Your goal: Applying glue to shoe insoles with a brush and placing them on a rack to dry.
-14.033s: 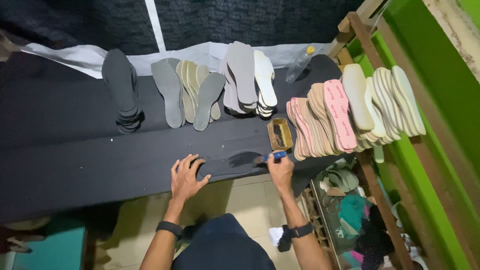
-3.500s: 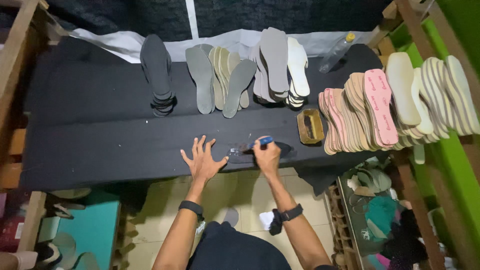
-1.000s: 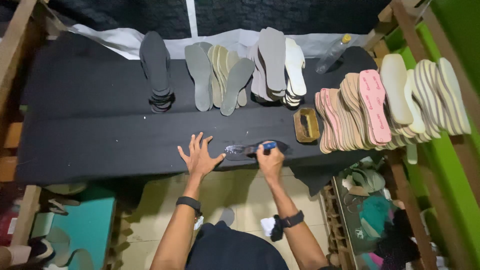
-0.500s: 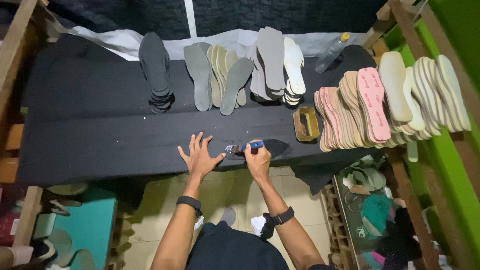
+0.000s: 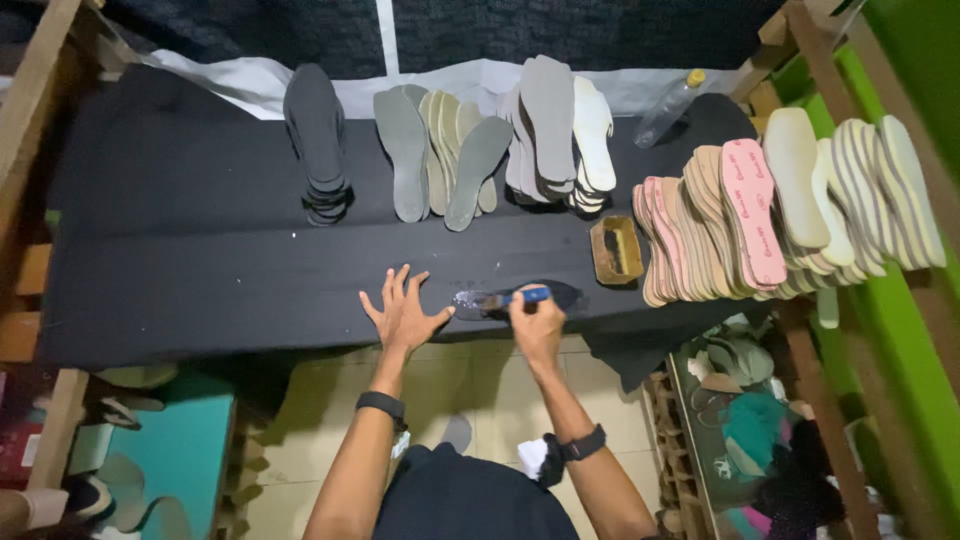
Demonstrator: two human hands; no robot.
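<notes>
There is a single view, from a camera worn on the person's head. It looks almost straight down from well above the desk [image 5: 180,250], taking in its whole width and the floor [image 5: 300,440] beneath its near edge. The person's forearms enter from the bottom edge, and a wooden frame [image 5: 40,90] borders both sides.

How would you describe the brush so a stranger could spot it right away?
Start at the long black table and follow its near edge to the right hand. The brush sticks out of that fist onto a dark insole. Its bright blue handle is the only blue on the tabletop.
</notes>
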